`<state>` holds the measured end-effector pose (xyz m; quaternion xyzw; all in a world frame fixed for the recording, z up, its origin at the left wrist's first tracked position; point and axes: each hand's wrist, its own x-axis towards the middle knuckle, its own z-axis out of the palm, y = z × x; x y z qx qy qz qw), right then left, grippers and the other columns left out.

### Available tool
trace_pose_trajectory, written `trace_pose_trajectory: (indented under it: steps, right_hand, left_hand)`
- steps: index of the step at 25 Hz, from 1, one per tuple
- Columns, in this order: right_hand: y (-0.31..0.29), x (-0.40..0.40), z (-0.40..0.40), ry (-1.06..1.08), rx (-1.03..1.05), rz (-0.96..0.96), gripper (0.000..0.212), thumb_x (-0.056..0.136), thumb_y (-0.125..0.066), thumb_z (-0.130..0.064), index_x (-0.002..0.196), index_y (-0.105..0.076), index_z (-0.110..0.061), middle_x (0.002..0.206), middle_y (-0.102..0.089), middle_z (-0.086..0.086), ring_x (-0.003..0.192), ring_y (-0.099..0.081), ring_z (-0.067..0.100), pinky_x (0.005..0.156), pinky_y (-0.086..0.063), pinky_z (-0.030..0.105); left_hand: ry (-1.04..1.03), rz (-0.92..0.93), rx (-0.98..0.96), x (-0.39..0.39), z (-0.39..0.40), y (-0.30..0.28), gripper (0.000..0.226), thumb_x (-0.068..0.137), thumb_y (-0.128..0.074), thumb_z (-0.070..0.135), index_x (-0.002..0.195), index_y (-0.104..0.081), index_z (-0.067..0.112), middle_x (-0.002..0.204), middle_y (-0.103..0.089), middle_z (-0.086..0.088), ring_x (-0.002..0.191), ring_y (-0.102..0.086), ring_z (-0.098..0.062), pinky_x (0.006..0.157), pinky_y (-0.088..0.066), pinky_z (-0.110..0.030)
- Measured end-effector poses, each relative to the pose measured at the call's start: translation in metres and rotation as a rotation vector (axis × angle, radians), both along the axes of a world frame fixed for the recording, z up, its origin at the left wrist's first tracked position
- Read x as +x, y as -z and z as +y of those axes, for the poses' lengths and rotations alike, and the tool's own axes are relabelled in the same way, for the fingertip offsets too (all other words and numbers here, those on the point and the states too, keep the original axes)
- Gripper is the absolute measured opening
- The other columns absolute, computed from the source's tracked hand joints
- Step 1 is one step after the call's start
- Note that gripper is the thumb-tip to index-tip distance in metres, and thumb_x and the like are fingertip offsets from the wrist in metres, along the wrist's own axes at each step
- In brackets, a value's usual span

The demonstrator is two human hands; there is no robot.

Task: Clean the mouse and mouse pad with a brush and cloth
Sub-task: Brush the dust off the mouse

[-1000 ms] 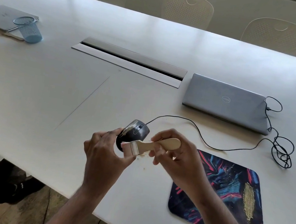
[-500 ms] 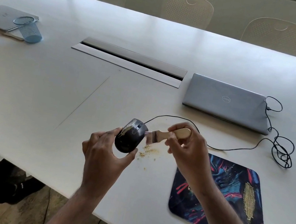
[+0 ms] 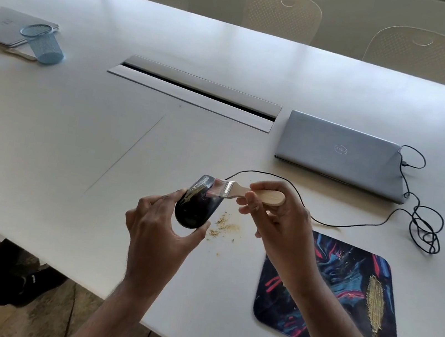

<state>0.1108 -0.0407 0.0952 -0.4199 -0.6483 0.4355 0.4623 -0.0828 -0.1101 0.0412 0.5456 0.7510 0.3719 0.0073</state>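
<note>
My left hand [image 3: 160,234] grips a black wired mouse [image 3: 194,207], tilted up above the white table [image 3: 73,144], with a streak of yellowish crumbs on its top. My right hand [image 3: 280,221] holds a small brush [image 3: 246,194] by its wooden handle, and the bristles touch the mouse's upper right side. Loose crumbs [image 3: 224,225] lie on the table just below the mouse. The dark patterned mouse pad [image 3: 334,299] lies to the right, with a yellowish crumb patch [image 3: 374,303] on its right half. No cloth is in view.
A closed grey laptop [image 3: 340,153] sits behind the pad with the mouse cable [image 3: 421,229] coiled at its right. A metal cable slot [image 3: 195,91] runs across the table's middle. At far left stand a blue mesh cup [image 3: 43,43] and another laptop [image 3: 2,24]. Chairs line the far edge.
My right hand has lifted the brush from below the mouse to its upper right side. The mouse is tilted up more in my left hand. More crumbs lie on the table.
</note>
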Motion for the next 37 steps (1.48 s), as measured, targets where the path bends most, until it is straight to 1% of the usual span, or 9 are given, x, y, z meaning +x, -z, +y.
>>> trace_pose_trajectory:
  steps: [2, 7, 11, 14, 22, 25, 29, 32, 37]
  right_hand:
    - [0.0, 0.0, 0.0, -0.006, 0.025, -0.031, 0.019, 0.099, -0.068, -0.032, 0.109, -0.065, -0.017, 0.09, -0.081, -0.005, 0.084, -0.079, 0.011, 0.056, -0.053, 0.018]
    - [0.0, 0.002, -0.002, -0.101, 0.034, -0.03, 0.017, 0.1, -0.068, -0.028, 0.107, -0.066, -0.012, 0.089, -0.081, -0.003, 0.084, -0.08, 0.015, 0.055, -0.051, 0.016]
    - [0.001, 0.002, 0.004, -0.032, 0.066, -0.071, 0.019, 0.1, -0.069, -0.033, 0.11, -0.065, -0.016, 0.092, -0.081, -0.006, 0.087, -0.079, 0.01, 0.058, -0.053, 0.017]
    - [-0.001, 0.002, 0.002, -0.085, 0.082, -0.058, 0.023, 0.099, -0.067, -0.036, 0.107, -0.065, -0.015, 0.09, -0.081, -0.005, 0.085, -0.08, 0.012, 0.055, -0.051, 0.016]
    - [-0.001, 0.001, 0.009, -0.063, 0.087, -0.05, 0.019, 0.1, -0.068, -0.032, 0.106, -0.065, -0.015, 0.09, -0.081, -0.004, 0.084, -0.079, 0.013, 0.055, -0.05, 0.014]
    - [0.0, 0.001, 0.008, -0.114, 0.104, -0.059, 0.018, 0.1, -0.068, -0.032, 0.103, -0.066, -0.015, 0.087, -0.08, -0.004, 0.081, -0.079, 0.015, 0.052, -0.049, 0.015]
    - [0.004, 0.002, 0.011, -0.024, 0.058, -0.043, 0.014, 0.1, -0.07, -0.028, 0.105, -0.065, -0.017, 0.089, -0.081, -0.004, 0.084, -0.08, 0.014, 0.051, -0.05, 0.02]
    - [0.004, 0.002, 0.009, -0.101, 0.055, -0.029, 0.016, 0.1, -0.069, -0.029, 0.105, -0.065, -0.015, 0.09, -0.081, -0.004, 0.079, -0.079, 0.02, 0.046, -0.051, 0.024]
    - [0.009, -0.001, 0.006, -0.057, 0.107, -0.083, 0.017, 0.101, -0.067, -0.037, 0.11, -0.064, -0.023, 0.094, -0.08, -0.009, 0.078, -0.079, 0.019, 0.052, -0.056, 0.029]
  left_hand:
    - [-0.001, -0.002, 0.006, -0.001, 0.0, -0.001, 0.072, 0.07, -0.081, 0.057, 0.13, -0.065, 0.019, 0.113, -0.068, 0.01, 0.112, -0.052, -0.015, 0.094, -0.031, -0.031]
    - [-0.009, 0.022, 0.007, -0.002, 0.003, 0.0, 0.074, 0.068, -0.092, 0.048, 0.129, -0.065, 0.017, 0.113, -0.07, 0.007, 0.112, -0.053, -0.016, 0.092, -0.031, -0.032]
    - [-0.009, 0.015, 0.015, -0.001, 0.004, 0.0, 0.074, 0.067, -0.092, 0.047, 0.129, -0.066, 0.016, 0.114, -0.07, 0.007, 0.112, -0.053, -0.016, 0.093, -0.029, -0.031]
    - [-0.005, 0.018, 0.014, -0.001, 0.005, 0.0, 0.073, 0.068, -0.091, 0.048, 0.129, -0.066, 0.016, 0.115, -0.071, 0.007, 0.113, -0.053, -0.017, 0.092, -0.029, -0.03]
    - [0.002, 0.018, 0.016, 0.0, 0.006, 0.0, 0.074, 0.067, -0.091, 0.047, 0.129, -0.066, 0.016, 0.115, -0.07, 0.007, 0.112, -0.053, -0.017, 0.093, -0.031, -0.032]
    - [-0.007, 0.026, 0.013, -0.001, 0.008, 0.001, 0.073, 0.067, -0.091, 0.047, 0.129, -0.066, 0.016, 0.115, -0.072, 0.006, 0.112, -0.054, -0.018, 0.091, -0.031, -0.032]
    - [0.003, 0.025, 0.021, 0.0, 0.007, 0.0, 0.074, 0.066, -0.093, 0.045, 0.129, -0.066, 0.016, 0.117, -0.071, 0.007, 0.112, -0.054, -0.018, 0.092, -0.031, -0.032]
    - [-0.005, 0.032, 0.015, -0.003, 0.007, 0.001, 0.074, 0.066, -0.093, 0.045, 0.129, -0.066, 0.017, 0.117, -0.071, 0.006, 0.113, -0.054, -0.018, 0.091, -0.03, -0.031]
    - [-0.005, 0.033, 0.016, -0.004, 0.009, 0.001, 0.074, 0.066, -0.093, 0.044, 0.129, -0.066, 0.016, 0.117, -0.071, 0.005, 0.113, -0.054, -0.019, 0.092, -0.029, -0.03]
